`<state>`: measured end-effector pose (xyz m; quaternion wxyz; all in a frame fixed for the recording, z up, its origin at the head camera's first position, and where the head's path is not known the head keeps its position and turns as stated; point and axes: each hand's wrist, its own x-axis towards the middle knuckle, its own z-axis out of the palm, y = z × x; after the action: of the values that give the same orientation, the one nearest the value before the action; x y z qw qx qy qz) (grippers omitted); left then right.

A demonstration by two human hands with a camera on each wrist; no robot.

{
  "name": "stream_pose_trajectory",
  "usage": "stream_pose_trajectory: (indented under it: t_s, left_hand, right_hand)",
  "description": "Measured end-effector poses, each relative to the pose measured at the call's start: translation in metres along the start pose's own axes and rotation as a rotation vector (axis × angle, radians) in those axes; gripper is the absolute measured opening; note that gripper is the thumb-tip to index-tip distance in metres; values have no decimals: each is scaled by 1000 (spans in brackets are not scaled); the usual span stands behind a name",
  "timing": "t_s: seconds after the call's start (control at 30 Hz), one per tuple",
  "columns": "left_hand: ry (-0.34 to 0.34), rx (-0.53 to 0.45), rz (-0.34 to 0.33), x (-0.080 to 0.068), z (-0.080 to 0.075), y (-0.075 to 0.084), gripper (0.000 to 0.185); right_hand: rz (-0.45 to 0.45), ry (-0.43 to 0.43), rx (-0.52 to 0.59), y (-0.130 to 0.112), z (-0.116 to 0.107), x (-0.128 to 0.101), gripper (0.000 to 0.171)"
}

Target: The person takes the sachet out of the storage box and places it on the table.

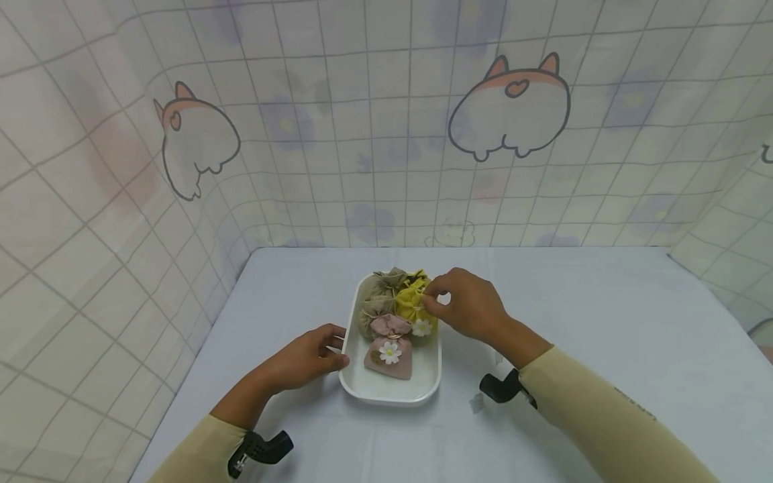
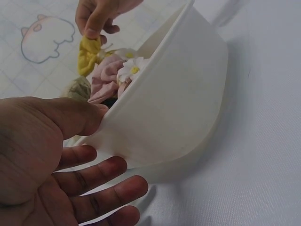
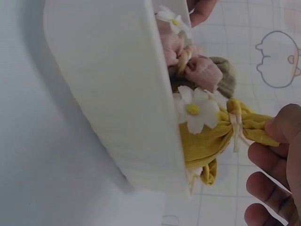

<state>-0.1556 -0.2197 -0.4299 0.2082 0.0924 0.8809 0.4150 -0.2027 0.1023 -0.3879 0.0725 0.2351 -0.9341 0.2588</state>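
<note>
We steady the tray (image 1: 362,386) with our left hand (image 1: 304,362), thumb on its near-left rim and fingers (image 2: 101,172) spread loosely beneath. Our right hand (image 1: 468,305) pinches the gathered top of the yellow pouch (image 1: 413,302), which lies in the tray's right side beside the pink pouch (image 1: 389,352). To lift cleanly, we should keep the pinch at the tied neck (image 3: 235,123) — pulling straight up so the neighbours stay put — and hold the tray down on the surface (image 1: 604,335).
</note>
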Motion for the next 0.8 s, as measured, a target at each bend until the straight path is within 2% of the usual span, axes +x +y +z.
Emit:
stream_pose_trajectory:
  t_s: [0.3,0.8]
  left_hand:
    - [11,-7,-23,1,1,1,49]
    - [16,2,-17,0,2,-1,50]
  right_hand:
    - [-28,41,4,-3,-14,2,10]
    - [-37,108,-39,-4,-37,2,15]
